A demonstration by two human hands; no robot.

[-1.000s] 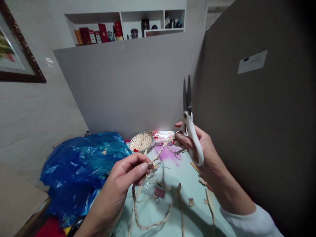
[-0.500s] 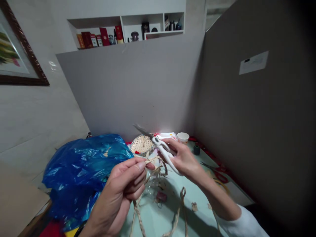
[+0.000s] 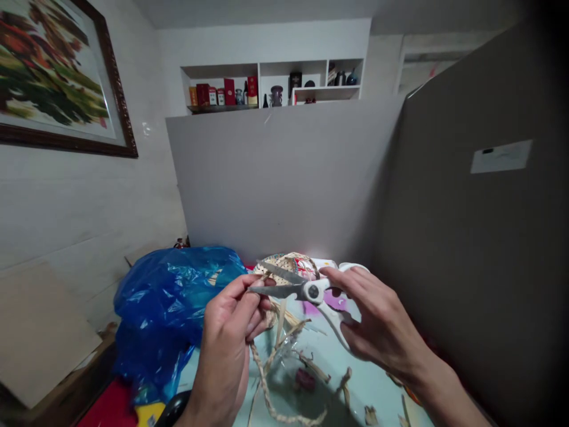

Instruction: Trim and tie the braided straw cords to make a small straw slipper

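Observation:
My right hand [image 3: 377, 314] grips white-handled scissors [image 3: 313, 292], whose blades are spread and point left. My left hand [image 3: 235, 326] pinches a braided straw cord [image 3: 267, 385] close to the blade tips. The lower blade tip reaches the left fingertips, and the upper one passes just above them. From the left hand the braid hangs down and curves across the table. A looser straw strand sticks out below the blades. The exact spot where the cord meets the blades is partly hidden by my fingers.
A crumpled blue plastic bag [image 3: 178, 296] lies on the left. Behind my hands is a woven basket [image 3: 278, 270]. Straw scraps [image 3: 347, 382] and a dark reddish object [image 3: 304, 379] lie on the pale table [image 3: 284, 356]. Grey panels [image 3: 284, 178] stand behind and to the right.
The scissors have opened and swung down to the left, bringing their blades to the left fingertips. The camera view has tilted up and turned left.

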